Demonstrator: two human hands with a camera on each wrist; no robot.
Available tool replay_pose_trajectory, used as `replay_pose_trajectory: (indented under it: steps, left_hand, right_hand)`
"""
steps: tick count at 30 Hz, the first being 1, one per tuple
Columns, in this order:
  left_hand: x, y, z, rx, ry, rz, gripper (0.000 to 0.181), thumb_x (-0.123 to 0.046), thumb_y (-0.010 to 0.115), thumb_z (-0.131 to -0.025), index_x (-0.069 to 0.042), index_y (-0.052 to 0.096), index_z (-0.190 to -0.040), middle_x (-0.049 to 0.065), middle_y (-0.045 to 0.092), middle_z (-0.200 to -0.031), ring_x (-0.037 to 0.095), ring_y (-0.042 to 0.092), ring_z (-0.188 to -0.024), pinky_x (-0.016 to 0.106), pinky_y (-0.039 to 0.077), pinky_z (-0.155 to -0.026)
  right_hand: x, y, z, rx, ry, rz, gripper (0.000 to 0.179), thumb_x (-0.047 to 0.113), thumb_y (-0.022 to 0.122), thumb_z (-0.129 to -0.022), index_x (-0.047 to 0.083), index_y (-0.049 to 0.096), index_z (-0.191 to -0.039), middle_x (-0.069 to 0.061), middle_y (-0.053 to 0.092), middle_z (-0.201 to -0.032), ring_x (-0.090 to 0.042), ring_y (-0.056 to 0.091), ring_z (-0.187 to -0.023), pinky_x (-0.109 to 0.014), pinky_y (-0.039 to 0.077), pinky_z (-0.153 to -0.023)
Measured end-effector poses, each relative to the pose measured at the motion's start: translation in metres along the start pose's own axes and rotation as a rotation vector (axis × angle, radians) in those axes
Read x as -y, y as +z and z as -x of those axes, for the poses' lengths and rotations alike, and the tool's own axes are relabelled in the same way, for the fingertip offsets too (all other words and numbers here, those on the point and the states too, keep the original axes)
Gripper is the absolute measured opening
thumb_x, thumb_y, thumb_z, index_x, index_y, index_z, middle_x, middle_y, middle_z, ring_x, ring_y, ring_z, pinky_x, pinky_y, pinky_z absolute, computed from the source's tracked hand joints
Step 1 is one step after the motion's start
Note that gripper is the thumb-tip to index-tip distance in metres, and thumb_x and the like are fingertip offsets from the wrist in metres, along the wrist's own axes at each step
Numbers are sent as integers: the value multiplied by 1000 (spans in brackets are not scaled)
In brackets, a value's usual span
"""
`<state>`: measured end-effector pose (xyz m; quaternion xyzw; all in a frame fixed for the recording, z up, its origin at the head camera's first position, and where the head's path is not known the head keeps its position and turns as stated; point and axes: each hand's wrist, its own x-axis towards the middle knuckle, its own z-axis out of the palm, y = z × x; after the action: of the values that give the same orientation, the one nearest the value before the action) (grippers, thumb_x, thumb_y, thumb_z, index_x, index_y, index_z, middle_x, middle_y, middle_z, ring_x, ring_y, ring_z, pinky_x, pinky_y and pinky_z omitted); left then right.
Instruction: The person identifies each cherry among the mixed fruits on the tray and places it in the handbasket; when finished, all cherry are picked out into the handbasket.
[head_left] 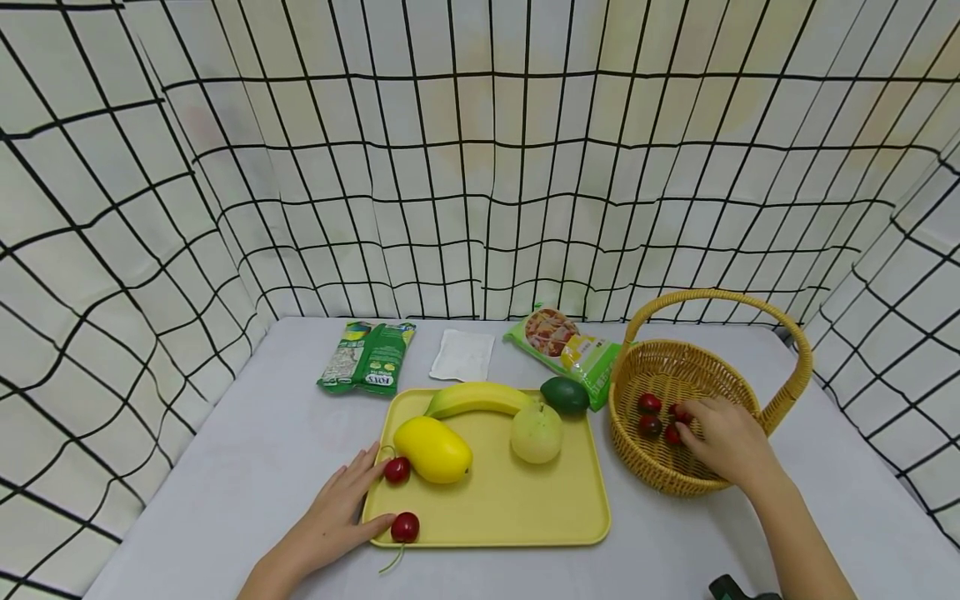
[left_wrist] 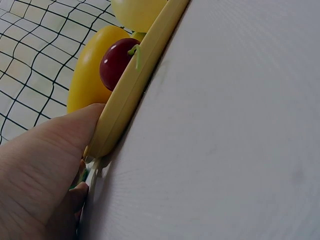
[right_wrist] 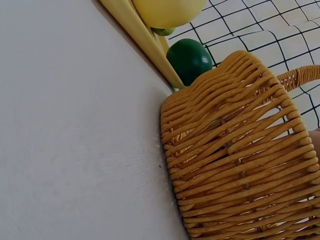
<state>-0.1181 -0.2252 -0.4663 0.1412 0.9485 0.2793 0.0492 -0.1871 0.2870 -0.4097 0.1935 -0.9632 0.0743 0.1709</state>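
My left hand [head_left: 341, 504] rests at the left side of the yellow tray [head_left: 525, 517], fingers extended along its edge and thumb on the rim in the left wrist view. Near its fingertips lies a red cherry [head_left: 397, 470]; a second cherry [head_left: 405, 527] with a green stem sits by the thumb at the front rim. My right hand [head_left: 723, 437] reaches into the wicker basket [head_left: 652, 479] and pinches a cherry [head_left: 681, 412] between thumb and fingers. Several more cherries [head_left: 649, 426] lie beside it. In the right wrist view the basket's wall hides the fingers.
On the tray are a yellow mango [head_left: 433, 450], a banana [head_left: 480, 398], a pale round pear [head_left: 536, 433] and a dark green avocado [head_left: 565, 395]. Behind stand a green snack packet [head_left: 367, 358], a white tissue [head_left: 462, 355] and another green packet [head_left: 566, 346]. The basket's handle [head_left: 720, 295] arches high.
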Motion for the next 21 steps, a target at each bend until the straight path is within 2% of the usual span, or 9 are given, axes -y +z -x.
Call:
replay_pose_trajectory:
  steps: [5,15,21]
  left_hand:
    - [-1,0,0,2,0,2,83,-62,57,-78,-6,42,-137,10,19,-150,33,17,-136,53,10,-108]
    - [1,0,-1,-12,11,-3,82,-61,57,-79,-5,42,-137,10,19,-150,33,18,-136,53,11,-108]
    - [1,1,-1,3,-11,5,84,-62,57,-78,-4,41,-137,9,18,-151,32,17,-136,52,10,-108]
  right_hand:
    - [2,-1,0,-30,-18,13,19,14,71,-76,2,66,-91,-9,65,-82,-29,60,-76,-44,51,-64]
    - [11,-3,-3,-64,-57,12,23,13,70,-76,3,66,-96,-10,66,-88,-31,60,-83,-49,49,-70]
    - [17,-2,-5,-110,-107,15,23,12,71,-74,2,66,-95,-9,66,-84,-29,61,-79,-45,51,-69]
